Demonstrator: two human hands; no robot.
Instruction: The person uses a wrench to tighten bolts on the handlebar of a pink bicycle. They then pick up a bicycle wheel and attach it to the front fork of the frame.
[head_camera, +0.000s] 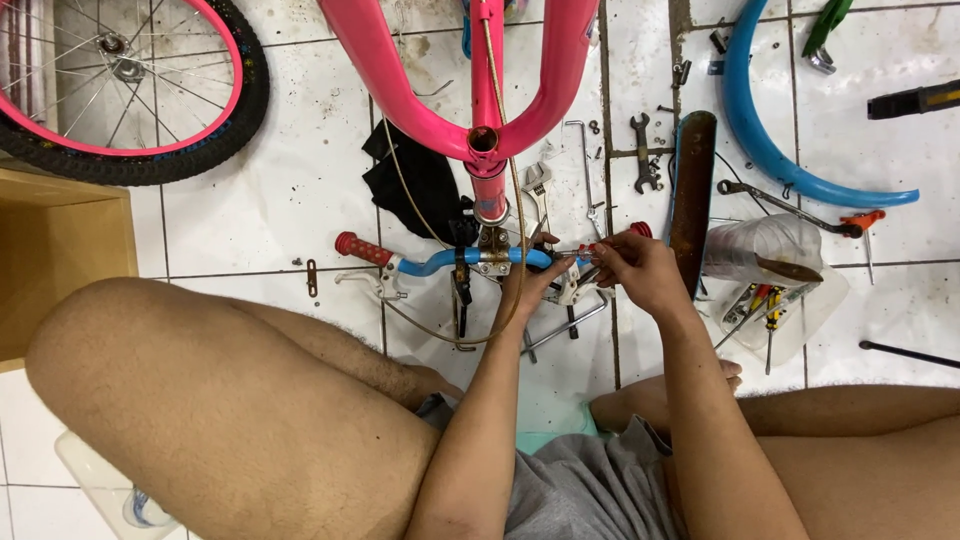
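Head view: person sits on white tiled floor (280, 210), bare knees at 8 and 4 o'clock, upturned pink bike frame (480, 110) at 12.

Blue handlebar (470, 260) lies across frame centre, just below the pink fork. Red grip (358, 247) on its 9 o'clock end; a second red grip end just shows past the right hand at 2 o'clock of it.

Left hand (532, 283) is closed around the bar at the white brake lever (572, 285), fingers wrapped, just right of the stem clamp. Right hand (640, 272) touches the same spot from the 3 o'clock side, fingertips pinched on a small part at the lever; what part, cannot tell. Hands are touching or nearly so.

Tan brake cable (455, 335) loops from the fork down under the bar toward 6 o'clock. Second white lever (375, 285) sits near the red grip.

Around: wheel with pink rim (130, 90) at 10 o'clock, blue mudguard (790, 165) at 2, wrenches (645, 150) at 1, clear plastic tub of tools (770, 300) at 3, black rag (420, 180) left of the stem.
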